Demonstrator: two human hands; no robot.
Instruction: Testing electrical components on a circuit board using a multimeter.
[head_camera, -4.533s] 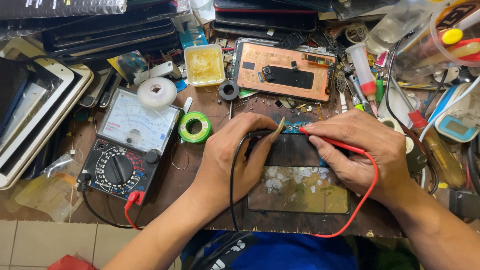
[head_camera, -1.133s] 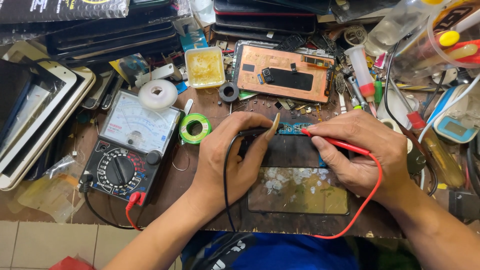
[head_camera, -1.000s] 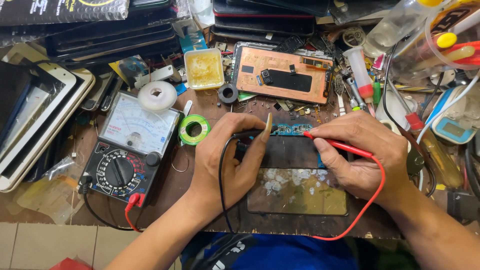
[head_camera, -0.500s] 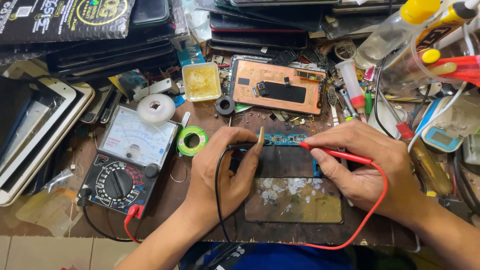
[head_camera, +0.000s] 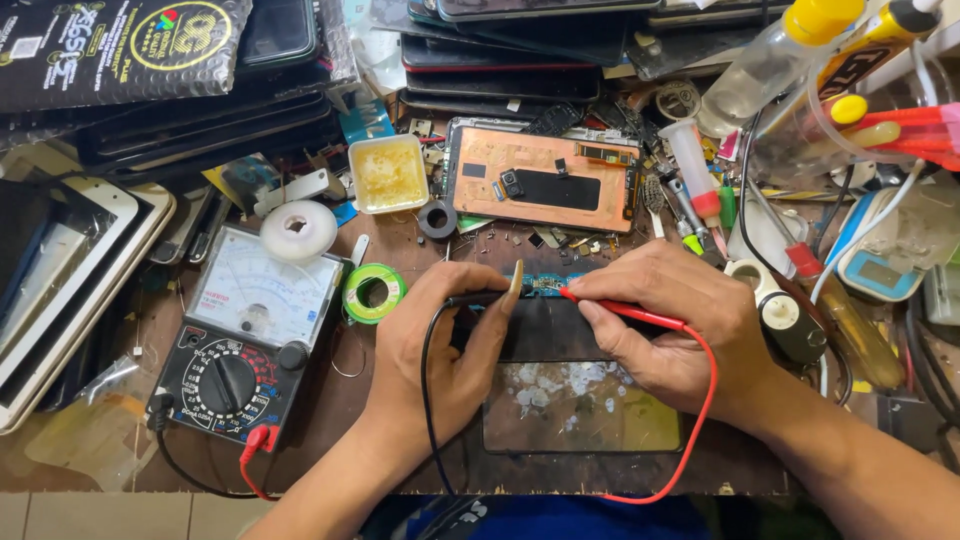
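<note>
1. My left hand (head_camera: 440, 345) pinches the black probe (head_camera: 478, 298) between thumb and fingers, its tip aimed at the small blue circuit board (head_camera: 545, 283); the black lead (head_camera: 430, 400) runs down past my wrist toward the table edge.
2. My right hand (head_camera: 675, 325) grips the red probe (head_camera: 620, 310) like a pen, fingers closed on it, the tip touching the right part of the same board; the red lead (head_camera: 695, 430) loops below my wrist.
3. The circuit board lies just above a dark phone body (head_camera: 580, 400) whose lower part shows patches of whitish glue residue, at the centre of the brown workbench (head_camera: 330, 400).
4. An analog multimeter (head_camera: 245, 340) with a white dial face and black selector knob sits to the left of my left hand, a red plug in its lower edge.
5. A green tape roll (head_camera: 373, 292) lies between meter and left hand; a white tape roll (head_camera: 298, 231) lies above the meter.
6. An opened phone with copper-coloured back (head_camera: 545, 185) lies beyond the board, beside a square dish of yellow paste (head_camera: 387, 173).
</note>
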